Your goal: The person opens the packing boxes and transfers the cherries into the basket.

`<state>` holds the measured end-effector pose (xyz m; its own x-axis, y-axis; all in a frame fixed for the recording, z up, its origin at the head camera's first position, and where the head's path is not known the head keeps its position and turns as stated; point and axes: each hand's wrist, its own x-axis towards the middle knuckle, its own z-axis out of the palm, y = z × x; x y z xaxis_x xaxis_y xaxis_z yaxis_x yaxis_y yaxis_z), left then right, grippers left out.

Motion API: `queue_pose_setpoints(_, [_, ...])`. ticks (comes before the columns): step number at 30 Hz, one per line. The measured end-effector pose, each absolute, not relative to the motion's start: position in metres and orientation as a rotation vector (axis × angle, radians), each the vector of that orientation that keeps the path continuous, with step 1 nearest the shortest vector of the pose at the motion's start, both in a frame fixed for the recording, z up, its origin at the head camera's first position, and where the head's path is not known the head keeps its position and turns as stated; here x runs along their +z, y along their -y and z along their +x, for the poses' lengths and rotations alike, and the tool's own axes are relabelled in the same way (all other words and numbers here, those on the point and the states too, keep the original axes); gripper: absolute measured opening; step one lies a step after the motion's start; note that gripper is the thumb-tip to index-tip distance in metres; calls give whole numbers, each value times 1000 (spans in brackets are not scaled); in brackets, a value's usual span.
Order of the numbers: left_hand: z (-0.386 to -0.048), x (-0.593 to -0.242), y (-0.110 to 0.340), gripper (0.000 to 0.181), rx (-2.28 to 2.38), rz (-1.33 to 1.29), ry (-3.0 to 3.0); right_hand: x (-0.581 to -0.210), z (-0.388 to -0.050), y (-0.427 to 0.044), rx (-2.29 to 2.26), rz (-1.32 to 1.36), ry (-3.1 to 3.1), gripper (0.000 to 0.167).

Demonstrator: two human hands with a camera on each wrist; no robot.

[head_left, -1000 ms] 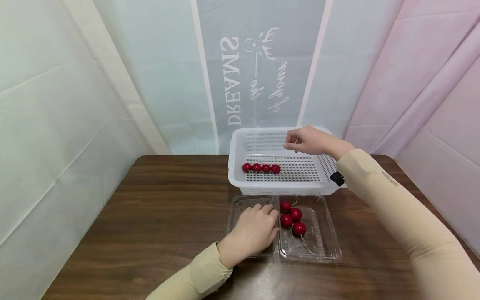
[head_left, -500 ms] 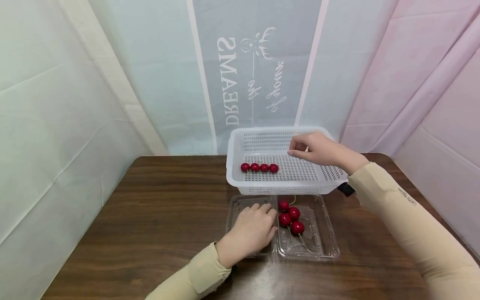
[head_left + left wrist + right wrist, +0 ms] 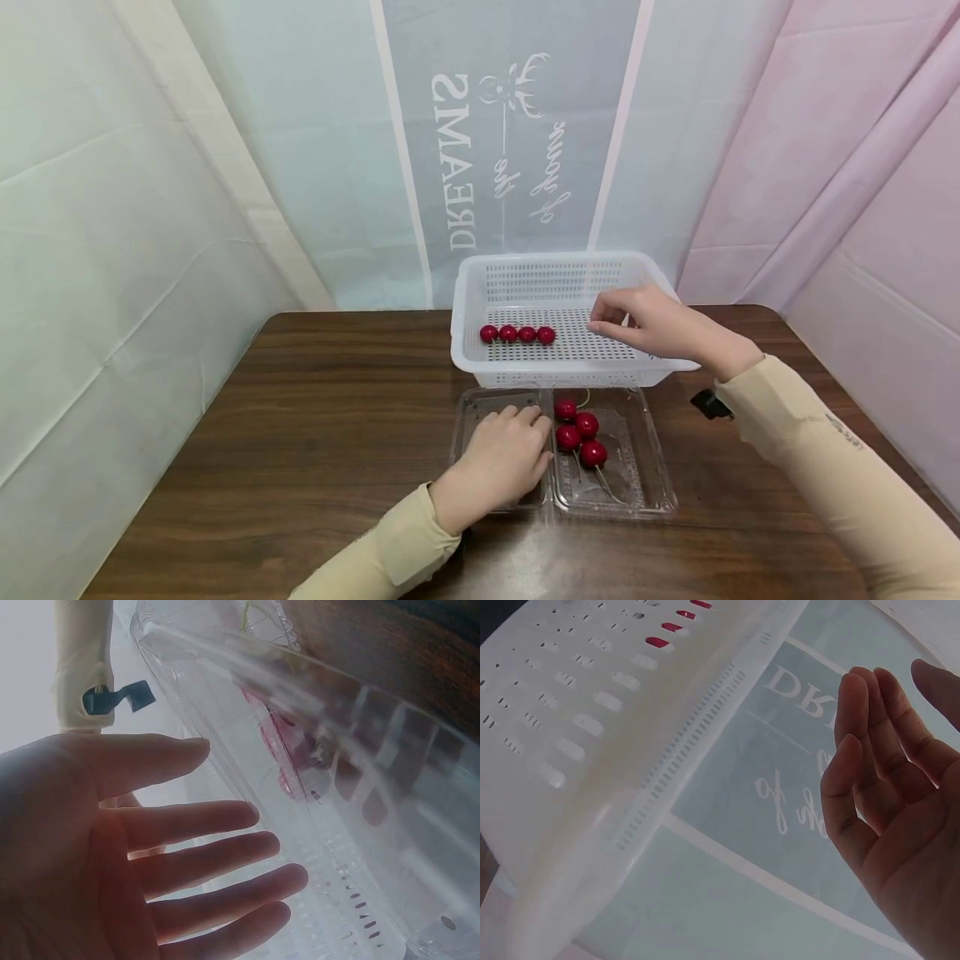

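Note:
Several red cherries (image 3: 527, 335) lie in a row in a white slotted plastic basket (image 3: 555, 367) at the back of the table. Over the basket's right side hovers my right hand (image 3: 648, 321), fingers loosely bent and holding nothing; the right wrist view shows the bare palm (image 3: 907, 817). In front of the basket, an unfolded clear plastic clamshell box (image 3: 654, 479) holds several more cherries (image 3: 587, 427) with long stems in its right half. My left hand (image 3: 498, 458) lies over the left half, its fingers spread in the left wrist view; whether they touch the plastic I cannot tell.
The dark wooden table (image 3: 322, 417) extends to the left of the box and along its front. A printed cloth (image 3: 517, 167) hangs right behind the basket, with pale cloth walls (image 3: 135, 292) at both sides.
My right hand has drawn back to the right and nearer to me over the basket. The left hand stays over the box's left half. The cherries lie as before.

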<state>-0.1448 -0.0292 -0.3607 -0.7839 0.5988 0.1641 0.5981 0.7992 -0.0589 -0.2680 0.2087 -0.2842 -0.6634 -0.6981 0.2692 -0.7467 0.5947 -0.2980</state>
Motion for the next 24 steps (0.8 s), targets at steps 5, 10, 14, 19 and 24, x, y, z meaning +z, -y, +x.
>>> queue_pose_setpoints(5, [-145, -360, 29, 32, 5, -941, 2811, -289, -261, -213, 605, 1183, 2709, 6])
queue_pose_setpoints(10, [-145, -360, 29, 32, 4, -942, 2799, -293, -250, -217, 653, 1145, 2710, 7])
queue_pose_setpoints(14, [-145, -361, 30, 32, 1, -940, 2792, -296, -243, -216, 680, 1145, 2679, 6])
queue_pose_setpoints(19, [-145, -361, 30, 31, -1, -942, 2781, -299, -235, -214, 696, 1153, 2656, 5])
queue_pose_setpoints(24, [-145, -362, 30, 31, 5, -942, 2775, -305, -229, -213, 719, 1162, 2651, 5])
